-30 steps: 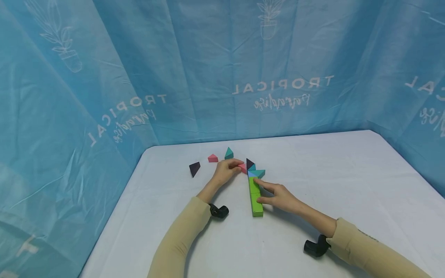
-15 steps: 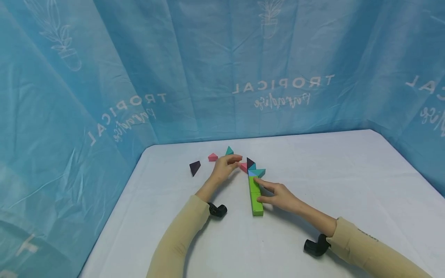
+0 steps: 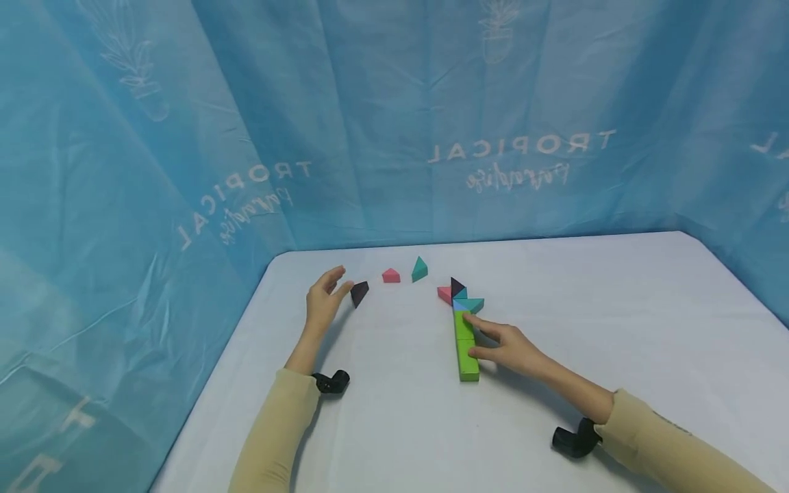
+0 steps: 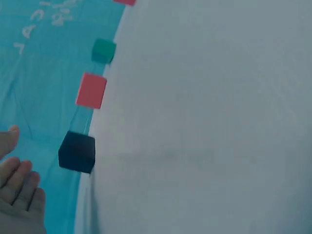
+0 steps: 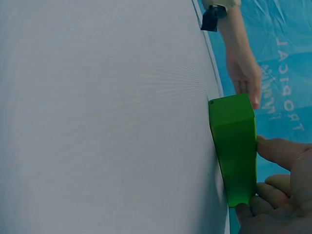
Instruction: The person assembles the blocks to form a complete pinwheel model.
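My left hand (image 3: 323, 301) reaches over the left of the table with fingers spread and nothing in it. Its fingertips are right beside a dark block (image 3: 359, 294), which the left wrist view also shows just beyond the fingers. My right hand (image 3: 508, 349) rests against two green blocks set end to end: the index finger touches the farther green block (image 3: 464, 326), the thumb the nearer green block (image 3: 468, 361). At their far end sit small blue pieces, a teal triangular block (image 3: 474, 305), a dark triangular block (image 3: 457, 287) and a pink block (image 3: 444, 294), grouped together.
A loose pink block (image 3: 391, 276) and a loose teal block (image 3: 420, 269) lie toward the table's back edge. A white cloth covers the table (image 3: 394, 424). Blue printed curtains (image 3: 382, 137) hang behind it and at the sides.
My left hand has let go of the pink block in the grouped pieces and moved left to the dark block. The right hand stays at the green blocks. The head view has shifted slightly.
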A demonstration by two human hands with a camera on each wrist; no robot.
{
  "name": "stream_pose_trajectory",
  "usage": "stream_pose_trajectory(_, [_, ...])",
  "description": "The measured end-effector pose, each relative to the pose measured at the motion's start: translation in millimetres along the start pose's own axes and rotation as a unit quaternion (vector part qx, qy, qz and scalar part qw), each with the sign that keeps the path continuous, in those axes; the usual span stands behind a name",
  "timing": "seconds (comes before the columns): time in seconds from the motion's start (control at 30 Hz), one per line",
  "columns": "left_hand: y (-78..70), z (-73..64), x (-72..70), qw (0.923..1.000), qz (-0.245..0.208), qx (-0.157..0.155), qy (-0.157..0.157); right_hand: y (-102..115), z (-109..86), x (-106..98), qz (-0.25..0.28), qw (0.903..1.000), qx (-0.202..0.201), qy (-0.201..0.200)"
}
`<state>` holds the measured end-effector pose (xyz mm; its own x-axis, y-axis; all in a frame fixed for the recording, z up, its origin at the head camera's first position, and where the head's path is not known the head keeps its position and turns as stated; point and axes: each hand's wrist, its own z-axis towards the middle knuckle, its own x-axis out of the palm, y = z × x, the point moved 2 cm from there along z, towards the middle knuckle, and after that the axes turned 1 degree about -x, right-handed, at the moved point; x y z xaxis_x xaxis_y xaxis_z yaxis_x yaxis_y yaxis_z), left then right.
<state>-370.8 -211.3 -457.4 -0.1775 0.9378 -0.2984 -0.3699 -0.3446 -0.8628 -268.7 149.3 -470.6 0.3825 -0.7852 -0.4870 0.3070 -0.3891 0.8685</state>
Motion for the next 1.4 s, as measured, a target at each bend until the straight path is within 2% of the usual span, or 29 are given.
stream_pose_trajectory(0.13, [17.1, -9.6, -7.9, 0.9991, 0.008, -0.042, 0.006, 0, -0.7, 0, 0.001, 1.0000, -0.006, -0.003])
stream_pose_trajectory(0.27, [26.3, -15.4, -2.2, 0.9966, 0.039, -0.069, 0.022, -2, -0.4, 1, 0.001, 1.0000, -0.008, 0.000])
stream_pose_trajectory(0.37, [26.7, -16.6, 5.4, 0.9957, 0.070, -0.055, 0.024, -4, 0.1, 2, 0.005, 1.0000, -0.005, 0.000])
stream_pose_trajectory(0.5, [23.1, -16.3, 12.7, 0.9944, 0.101, -0.030, 0.008, -2, -0.3, 4, 0.005, 1.0000, 0.000, -0.002])
stream_pose_trajectory(0.63, [23.4, -13.9, 16.0, 0.9927, 0.116, -0.030, -0.006, 13, -4.0, 2, 0.005, 1.0000, 0.003, -0.003])
stream_pose_trajectory(0.73, [23.3, -10.1, 17.3, 0.9941, 0.101, -0.036, -0.014, 27, -7.1, -1, 0.001, 1.0000, 0.007, -0.001])
stream_pose_trajectory(0.83, [18.3, -5.3, 20.3, 0.9972, 0.068, -0.031, -0.010, 33, -8.3, -3, -0.001, 0.9999, 0.009, 0.004])
stream_pose_trajectory(0.97, [2.6, -0.9, 31.1, 0.9992, 0.033, -0.013, 0.017, 25, -6.9, -2, 0.002, 1.0000, 0.006, 0.000])
stream_pose_trajectory(1.17, [-20.3, 0.2, 58.7, 0.9977, 0.024, 0.011, 0.063, 0, -0.3, 1, 0.003, 1.0000, -0.002, -0.003])
stream_pose_trajectory(1.23, [-25.9, 0.5, 68.8, 0.9967, 0.018, 0.022, 0.076, -3, 0.8, 1, 0.003, 1.0000, -0.003, -0.002])
stream_pose_trajectory(1.4, [-36.1, 0.0, 92.2, 0.9932, 0.018, 0.027, 0.112, -3, 0.7, 0, 0.002, 1.0000, -0.001, -0.001])
